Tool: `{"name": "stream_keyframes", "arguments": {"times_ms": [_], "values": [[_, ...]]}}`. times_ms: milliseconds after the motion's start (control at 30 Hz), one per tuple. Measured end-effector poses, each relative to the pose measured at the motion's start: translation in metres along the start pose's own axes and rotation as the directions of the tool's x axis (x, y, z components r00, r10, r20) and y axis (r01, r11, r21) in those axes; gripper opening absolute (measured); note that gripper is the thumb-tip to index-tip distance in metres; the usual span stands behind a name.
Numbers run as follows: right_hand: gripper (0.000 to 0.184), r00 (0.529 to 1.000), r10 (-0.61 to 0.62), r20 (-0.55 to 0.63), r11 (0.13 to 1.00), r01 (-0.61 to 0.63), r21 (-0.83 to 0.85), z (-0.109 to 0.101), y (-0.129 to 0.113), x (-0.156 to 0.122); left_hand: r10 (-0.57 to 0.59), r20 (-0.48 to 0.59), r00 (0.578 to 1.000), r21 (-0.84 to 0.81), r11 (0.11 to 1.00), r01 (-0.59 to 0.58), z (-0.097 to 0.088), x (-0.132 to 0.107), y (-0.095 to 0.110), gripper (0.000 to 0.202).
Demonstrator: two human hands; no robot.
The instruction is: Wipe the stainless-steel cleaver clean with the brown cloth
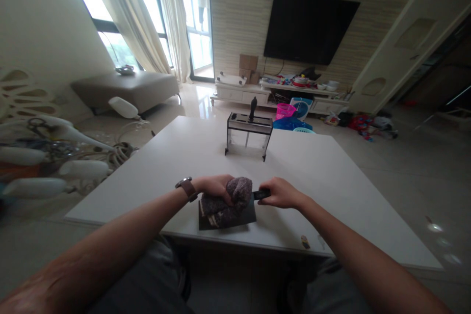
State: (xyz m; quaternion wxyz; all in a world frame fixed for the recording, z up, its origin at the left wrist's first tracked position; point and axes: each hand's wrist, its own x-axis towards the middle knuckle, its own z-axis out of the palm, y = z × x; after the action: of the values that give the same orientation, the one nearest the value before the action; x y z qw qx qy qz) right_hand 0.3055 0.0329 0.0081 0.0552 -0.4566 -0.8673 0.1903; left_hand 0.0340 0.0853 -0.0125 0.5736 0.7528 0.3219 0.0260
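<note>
My right hand (281, 193) is closed round the black handle of a cleaver (246, 216), near the table's front edge. The cleaver's wide dark blade points left. On top of the blade lies a bunched grey-brown cloth (240, 194), gripped by my left hand (217, 187). The cloth covers much of the blade, and some of my left fingers are hidden in its folds. Beyond my hands a clear-sided knife block (250, 120) stands upright on the white table (305, 167). One black handle (253, 107) sticks up out of it.
A small cartoon sticker (305, 241) is at the table's front edge. Left of the table is a lamp with white shades (84, 169). Behind the table are a pink basket (285, 110) and a low cabinet (243, 92) with things on it.
</note>
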Motion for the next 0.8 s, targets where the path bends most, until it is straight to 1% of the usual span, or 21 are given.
{"name": "stream_keyframes", "arguments": {"times_ms": [133, 267, 367, 500, 633, 800], "values": [[0.019, 1.000, 0.019, -0.018, 1.000, -0.019, 0.002, -0.004, 0.005, -0.004, 0.022, -0.021, 1.000, -0.034, 0.999, -0.023, -0.005, -0.008, -0.002, 0.052], [0.017, 0.999, 0.050, -0.017, 0.999, -0.050, 0.007, -0.009, 0.007, -0.007, -0.004, -0.082, 0.997, -0.052, 0.999, 0.000, -0.011, -0.015, -0.004, 0.052], [0.017, 0.997, 0.072, -0.025, 0.997, -0.071, 0.018, -0.012, 0.009, -0.010, -0.002, -0.106, 0.994, -0.086, 0.996, -0.007, -0.016, -0.020, -0.007, 0.049], [0.018, 0.996, 0.085, -0.037, 0.996, -0.084, 0.043, -0.013, 0.011, -0.013, 0.001, -0.116, 0.993, -0.106, 0.994, -0.014, -0.022, -0.025, -0.013, 0.051], [0.018, 0.995, 0.084, -0.055, 0.996, -0.081, 0.047, -0.014, 0.015, -0.016, 0.002, -0.110, 0.994, -0.153, 0.988, -0.019, -0.027, -0.027, -0.016, 0.049], [0.021, 0.991, 0.108, -0.080, 0.993, -0.104, 0.052, -0.014, 0.019, -0.018, 0.027, -0.142, 0.990, -0.215, 0.975, -0.057, -0.031, -0.029, -0.016, 0.047]]}}
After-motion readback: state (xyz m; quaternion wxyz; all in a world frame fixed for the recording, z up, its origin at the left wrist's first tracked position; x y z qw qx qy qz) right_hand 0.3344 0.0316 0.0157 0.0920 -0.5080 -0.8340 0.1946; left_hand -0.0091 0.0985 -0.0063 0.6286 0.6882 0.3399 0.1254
